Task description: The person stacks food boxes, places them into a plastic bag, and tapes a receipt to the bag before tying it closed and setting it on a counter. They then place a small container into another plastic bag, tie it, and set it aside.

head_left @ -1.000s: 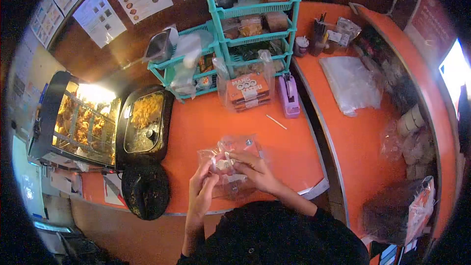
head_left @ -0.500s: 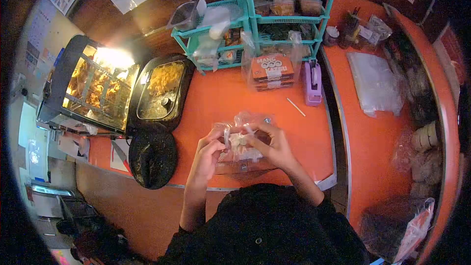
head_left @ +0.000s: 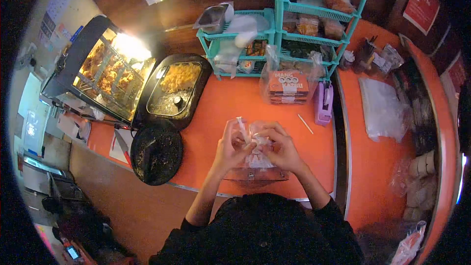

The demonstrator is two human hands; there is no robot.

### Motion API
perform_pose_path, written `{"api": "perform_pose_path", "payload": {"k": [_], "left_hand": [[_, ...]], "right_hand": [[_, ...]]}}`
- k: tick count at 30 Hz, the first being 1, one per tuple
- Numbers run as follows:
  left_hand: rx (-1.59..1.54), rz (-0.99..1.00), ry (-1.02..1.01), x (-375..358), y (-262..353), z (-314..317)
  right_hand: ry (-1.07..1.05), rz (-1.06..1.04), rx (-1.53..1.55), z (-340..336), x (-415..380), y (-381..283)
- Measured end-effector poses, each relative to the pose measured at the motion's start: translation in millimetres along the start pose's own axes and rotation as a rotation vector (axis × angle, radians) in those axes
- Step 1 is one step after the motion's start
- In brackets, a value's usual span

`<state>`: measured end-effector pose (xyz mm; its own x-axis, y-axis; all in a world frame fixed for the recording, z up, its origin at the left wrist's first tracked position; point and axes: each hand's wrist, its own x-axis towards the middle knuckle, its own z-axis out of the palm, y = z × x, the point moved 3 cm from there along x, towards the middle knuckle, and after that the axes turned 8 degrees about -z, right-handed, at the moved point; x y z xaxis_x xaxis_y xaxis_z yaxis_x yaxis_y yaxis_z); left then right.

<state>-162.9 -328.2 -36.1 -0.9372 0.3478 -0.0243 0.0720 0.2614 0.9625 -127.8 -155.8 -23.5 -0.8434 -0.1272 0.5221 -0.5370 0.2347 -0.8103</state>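
Note:
Both hands are at a clear plastic bag (head_left: 259, 159) near the front edge of the orange counter (head_left: 216, 118). My left hand (head_left: 231, 147) has its fingers closed on the left part of the bag's gathered top, where a whitish twisted end sticks up. My right hand (head_left: 280, 148) pinches the right side of the same top. Pale items show dimly through the plastic below the fingers. Behind them stands another clear bag with orange boxes (head_left: 289, 84) in it, and a purple tape dispenser (head_left: 324, 104) is to its right.
A lit food warmer (head_left: 105, 76), a tray of yellow food (head_left: 177, 88) and a round black lid (head_left: 157, 153) are on the left. A knife (head_left: 121, 145) lies beside the lid. Teal racks (head_left: 314, 10) rise behind. Clear bags (head_left: 382, 108) lie at right.
The view has shifted, so the counter items appear further right. My left hand has turned more upright at the bag's top, and the gathered plastic between my hands looks more tightly bunched.

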Motion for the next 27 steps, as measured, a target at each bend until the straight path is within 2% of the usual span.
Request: {"api": "perform_pose_path", "payload": {"k": [1,2,3,4,6,7,8,9,11,12,13,14,15,16,17,18,19,20,22,24,27], "left_hand": [[-0.006,0.004,0.008,5.1,4.0,-2.6],[0.054,-0.057,-0.074,10.2,5.0,-2.1],[0.115,-0.117,-0.158,15.6,5.4,-1.4],[0.11,-0.114,-0.156,22.2,4.1,-3.6],[0.202,0.114,-0.284,30.8,2.7,-3.5],[0.197,0.112,-0.28,36.8,4.8,-6.4],[0.249,0.121,-0.36,42.2,7.3,-7.2],[0.303,0.131,-0.443,44.5,8.2,-7.4],[0.304,0.112,-0.456,47.1,6.5,-9.5],[0.303,0.092,-0.471,47.8,4.8,-8.3],[0.298,0.092,-0.476,44.6,7.1,-6.0],[0.301,0.034,-0.353,38.2,10.5,-6.9],[0.305,-0.025,-0.226,31.2,10.9,-7.7],[0.3,-0.027,-0.227,23.9,9.0,-2.5],[0.212,0.031,-0.1,15.7,9.3,0.8],[0.127,0.087,0.025,6.6,8.8,3.0],[0.132,0.121,0.11,0.8,3.2,5.7],[0.132,0.122,0.109,-0.6,-5.6,6.8],[0.25,0.325,0.251,-5.9,-9.7,4.8],[0.233,0.344,0.28,-10.7,-5.4,4.6],[0.219,0.378,0.326,-13.4,-4.6,7.3]], "right_hand": [[-0.01,-0.083,-0.056,2.1,3.5,1.6],[-0.018,-0.163,-0.113,4.1,5.4,3.0],[-0.023,-0.166,-0.118,5.6,7.3,5.4],[-0.07,-0.156,-0.118,8.6,9.1,8.3],[-0.124,-0.141,-0.116,12.5,8.8,13.6],[-0.202,-0.17,-0.238,15.5,9.2,15.6],[-0.28,-0.2,-0.359,19.2,9.1,17.9],[-0.282,-0.2,-0.358,22.2,8.7,20.8],[-0.256,-0.296,-0.513,26.5,9.7,19.4],[-0.257,-0.29,-0.517,26.4,9.2,17.1],[-0.238,-0.279,-0.669,24.5,12.5,7.1],[-0.22,-0.263,-0.819,23.8,13.8,2.0],[-0.224,-0.257,-0.82,25.4,12.8,6.0],[-0.101,-0.171,-0.745,23.5,12.6,13.7],[0.022,-0.085,-0.667,21.9,12.6,18.6],[0.021,-0.079,-0.665,26.2,13.0,18.0],[0.055,0.061,-0.506,29.6,13.8,20.4],[0.088,0.195,-0.347,31.2,14.7,23.7],[0.044,0.23,-0.376,28.4,12.0,29.9],[-0.006,0.264,-0.403,27.4,9.2,31.8],[-0.071,0.159,-0.452,25.9,8.5,25.0]]}}
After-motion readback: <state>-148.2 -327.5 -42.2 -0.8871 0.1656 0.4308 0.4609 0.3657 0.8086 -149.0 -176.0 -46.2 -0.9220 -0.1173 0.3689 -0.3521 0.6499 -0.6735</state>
